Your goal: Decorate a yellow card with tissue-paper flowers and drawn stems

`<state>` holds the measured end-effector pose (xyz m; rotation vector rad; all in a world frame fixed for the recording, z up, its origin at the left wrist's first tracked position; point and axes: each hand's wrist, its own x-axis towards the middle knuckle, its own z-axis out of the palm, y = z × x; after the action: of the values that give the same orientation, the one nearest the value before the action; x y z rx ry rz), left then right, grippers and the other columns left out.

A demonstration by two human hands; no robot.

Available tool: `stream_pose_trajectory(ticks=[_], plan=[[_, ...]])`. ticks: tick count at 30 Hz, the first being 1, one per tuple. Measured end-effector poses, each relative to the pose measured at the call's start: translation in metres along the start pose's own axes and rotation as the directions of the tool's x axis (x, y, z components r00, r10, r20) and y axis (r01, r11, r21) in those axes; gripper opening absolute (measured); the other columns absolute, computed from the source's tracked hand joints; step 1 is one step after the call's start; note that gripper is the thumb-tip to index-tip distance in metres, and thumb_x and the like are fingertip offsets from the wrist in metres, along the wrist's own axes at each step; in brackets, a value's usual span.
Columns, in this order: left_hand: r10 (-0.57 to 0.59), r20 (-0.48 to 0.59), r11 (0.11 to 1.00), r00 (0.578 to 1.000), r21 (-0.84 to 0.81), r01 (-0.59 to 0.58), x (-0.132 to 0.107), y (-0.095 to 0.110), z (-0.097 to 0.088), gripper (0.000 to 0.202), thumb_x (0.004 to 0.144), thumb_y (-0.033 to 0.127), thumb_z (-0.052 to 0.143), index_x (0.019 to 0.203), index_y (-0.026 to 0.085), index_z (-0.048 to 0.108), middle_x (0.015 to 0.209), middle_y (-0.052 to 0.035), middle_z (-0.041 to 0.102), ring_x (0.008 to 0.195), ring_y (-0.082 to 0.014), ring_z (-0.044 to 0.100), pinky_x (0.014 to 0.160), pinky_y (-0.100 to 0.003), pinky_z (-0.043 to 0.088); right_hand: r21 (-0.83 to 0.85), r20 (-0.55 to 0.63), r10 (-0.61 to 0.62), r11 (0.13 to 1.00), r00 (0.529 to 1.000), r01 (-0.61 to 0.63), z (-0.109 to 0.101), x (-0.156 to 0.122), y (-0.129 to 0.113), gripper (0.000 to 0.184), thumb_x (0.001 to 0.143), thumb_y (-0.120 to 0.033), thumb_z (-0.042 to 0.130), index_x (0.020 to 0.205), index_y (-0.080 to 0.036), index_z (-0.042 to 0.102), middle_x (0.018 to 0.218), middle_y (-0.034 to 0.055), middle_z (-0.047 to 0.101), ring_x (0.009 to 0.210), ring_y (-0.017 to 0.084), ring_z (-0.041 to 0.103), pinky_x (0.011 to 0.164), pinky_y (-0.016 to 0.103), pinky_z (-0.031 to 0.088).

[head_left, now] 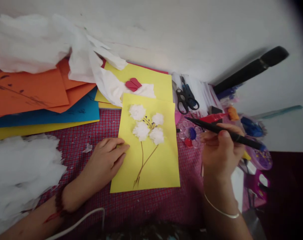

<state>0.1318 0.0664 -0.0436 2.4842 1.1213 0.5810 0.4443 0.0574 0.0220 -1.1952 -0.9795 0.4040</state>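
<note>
A yellow sheet of paper [161, 170] lies on the checked cloth in front of me. It bears drawn brown stems [143, 156], small dark buds [149, 122] and several white paper flowers [141, 130]. My left hand [108, 155] rests flat at the sheet's left edge, fingertips on the paper and nothing in its grasp. To the right of the sheet, my right hand [222, 150] is closed round a slim black pen [237, 136]. The pen's dark tapered tip points left, above the cloth and off the paper; its other end is blue.
Black-handled scissors [186, 100] lie behind on white strips. A folded red paper piece [133, 84] sits on white tissue. Orange sheets [31, 90] and a blue sheet [79, 111] stack at left, near white tissue pieces [24, 166]. Small paint pots [191, 133] stand by my right hand.
</note>
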Motion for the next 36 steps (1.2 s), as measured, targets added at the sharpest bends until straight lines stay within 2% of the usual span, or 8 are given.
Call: stream_pose_trajectory(ticks=[4,7,10,14,20,24,30,36], plan=[[0.038,-0.022,0.998,0.999,0.043,-0.037,-0.001,-0.008,0.003,0.026,0.097,0.023,0.048,0.113,0.014,0.066,0.113,-0.0125,0.062,0.104,-0.0287,0.056,0.088,-0.045,0.046,-0.119,-0.1,-0.069,0.991,0.993,0.057,-0.042,0.003,-0.009,0.012,0.079,-0.016,0.065,0.091,-0.019,0.064,0.064,-0.0037,0.06,0.05,0.011,0.055,0.052,0.026,0.047],[0.071,-0.031,0.994,0.997,0.08,-0.068,0.0,-0.012,0.004,0.028,0.098,0.027,0.046,0.112,0.015,0.067,0.112,-0.0132,0.062,0.103,-0.0297,0.056,0.089,-0.047,0.046,-0.299,-0.149,-0.045,0.954,0.988,-0.001,-0.067,-0.006,-0.004,0.006,0.086,-0.025,0.061,0.089,-0.02,0.062,0.063,-0.0044,0.058,0.05,0.01,0.055,0.05,0.024,0.045],[0.086,-0.029,0.991,0.996,0.102,-0.082,0.002,-0.014,0.004,0.03,0.098,0.029,0.045,0.112,0.014,0.067,0.111,-0.0132,0.063,0.103,-0.0297,0.057,0.09,-0.047,0.046,-0.386,-0.175,-0.001,0.92,0.985,-0.068,-0.079,-0.015,0.007,0.009,0.087,-0.029,0.059,0.086,-0.021,0.06,0.058,-0.0056,0.054,0.047,0.01,0.051,0.046,0.024,0.039],[0.072,-0.028,0.989,0.997,0.131,-0.068,0.003,-0.013,0.003,0.032,0.098,0.032,0.044,0.114,0.015,0.066,0.113,-0.0132,0.064,0.103,-0.0298,0.057,0.091,-0.046,0.046,-0.37,-0.198,0.05,0.921,0.979,-0.122,-0.078,-0.02,0.024,0.009,0.083,-0.028,0.061,0.087,-0.021,0.057,0.063,-0.0048,0.055,0.05,0.011,0.051,0.048,0.026,0.041],[0.069,-0.021,0.986,0.997,0.153,-0.065,0.004,-0.012,0.001,0.032,0.097,0.033,0.044,0.112,0.016,0.067,0.111,-0.0127,0.064,0.102,-0.0292,0.057,0.091,-0.045,0.046,-0.368,-0.171,0.093,0.917,0.981,-0.151,-0.078,-0.021,0.041,0.01,0.081,-0.029,0.062,0.086,-0.022,0.057,0.066,-0.0044,0.055,0.053,0.012,0.053,0.049,0.026,0.043],[0.056,-0.014,0.987,0.998,0.152,-0.053,0.004,-0.011,0.001,0.033,0.097,0.034,0.044,0.111,0.016,0.067,0.11,-0.0128,0.064,0.102,-0.0294,0.058,0.091,-0.045,0.047,-0.372,-0.212,0.081,0.915,0.974,-0.157,-0.081,-0.021,0.042,0.008,0.081,-0.028,0.061,0.084,-0.022,0.056,0.062,-0.0045,0.054,0.051,0.012,0.052,0.047,0.026,0.042],[0.009,0.001,0.992,1.0,0.125,-0.009,0.005,-0.009,-0.001,0.032,0.096,0.036,0.045,0.112,0.02,0.067,0.111,-0.0111,0.065,0.104,-0.0291,0.059,0.093,-0.047,0.047,-0.376,-0.156,0.149,0.905,0.976,-0.198,-0.08,-0.019,0.04,0.007,0.081,-0.027,0.061,0.082,-0.022,0.057,0.056,-0.0069,0.053,0.046,0.01,0.05,0.044,0.024,0.039],[-0.02,0.01,0.994,1.0,0.106,0.018,0.005,0.001,-0.005,0.027,0.096,0.028,0.047,0.112,0.019,0.067,0.113,-0.0108,0.064,0.104,-0.0272,0.057,0.094,-0.045,0.048,-0.341,-0.177,0.131,0.922,0.975,-0.186,-0.08,-0.021,0.038,0.007,0.078,-0.025,0.064,0.08,-0.02,0.059,0.055,-0.0064,0.055,0.046,0.011,0.051,0.045,0.025,0.04]])
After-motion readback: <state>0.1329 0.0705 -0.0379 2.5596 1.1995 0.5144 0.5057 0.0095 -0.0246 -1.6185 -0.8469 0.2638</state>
